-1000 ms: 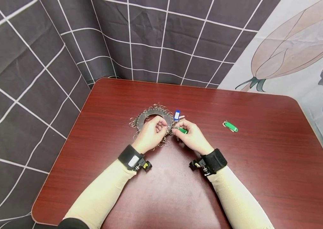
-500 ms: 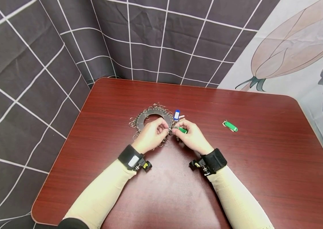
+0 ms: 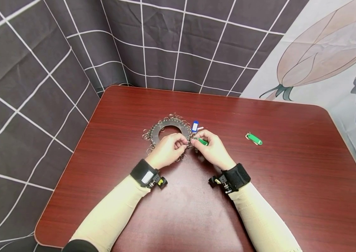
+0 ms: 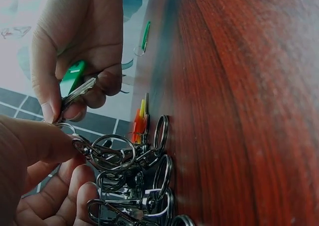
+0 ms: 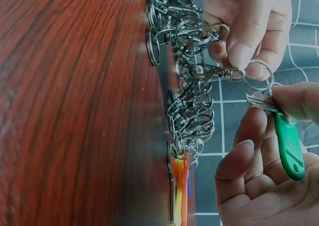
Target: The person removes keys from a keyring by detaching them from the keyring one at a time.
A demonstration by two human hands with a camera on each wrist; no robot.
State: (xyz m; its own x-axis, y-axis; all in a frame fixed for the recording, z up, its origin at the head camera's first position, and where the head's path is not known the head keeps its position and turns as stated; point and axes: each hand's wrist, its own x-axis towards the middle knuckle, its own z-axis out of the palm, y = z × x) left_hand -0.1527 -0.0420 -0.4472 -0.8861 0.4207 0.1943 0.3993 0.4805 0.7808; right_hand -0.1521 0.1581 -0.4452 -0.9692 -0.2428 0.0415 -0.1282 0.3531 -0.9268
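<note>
No writing, number or brand can be read anywhere; the key tags by the hands show none.

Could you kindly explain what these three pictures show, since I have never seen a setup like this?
They show one moment from three cameras: one on the person's head looking down, and one strapped to each wrist. No machine works here, only bare hands. On the red-brown table lies a metal disc hung with many key rings. The left hand pinches one clip on it. The right hand holds a green key tag close to that clip. Another green tag lies apart, and a blue tag sits by the disc.
</note>
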